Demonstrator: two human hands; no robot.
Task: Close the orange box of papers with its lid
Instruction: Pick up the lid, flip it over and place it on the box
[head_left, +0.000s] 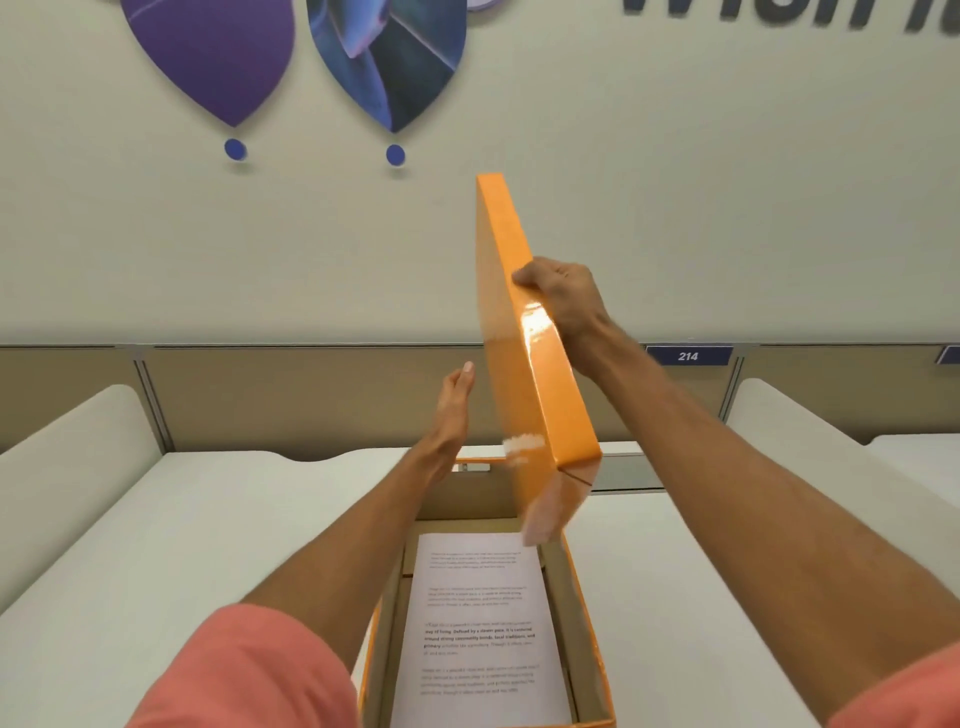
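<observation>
Bringing lid (524, 332) over box (589, 613): R hand (563, 296) grip clamped on lid edge, L hand (457, 400) flat, empty. Next: level lid, align w/ rim.

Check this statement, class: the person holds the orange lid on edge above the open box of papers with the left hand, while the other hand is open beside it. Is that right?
Not quite. The head view shows the right hand gripping the orange lid, held on edge above the open box of papers. The left hand is the open one beside it.
</observation>
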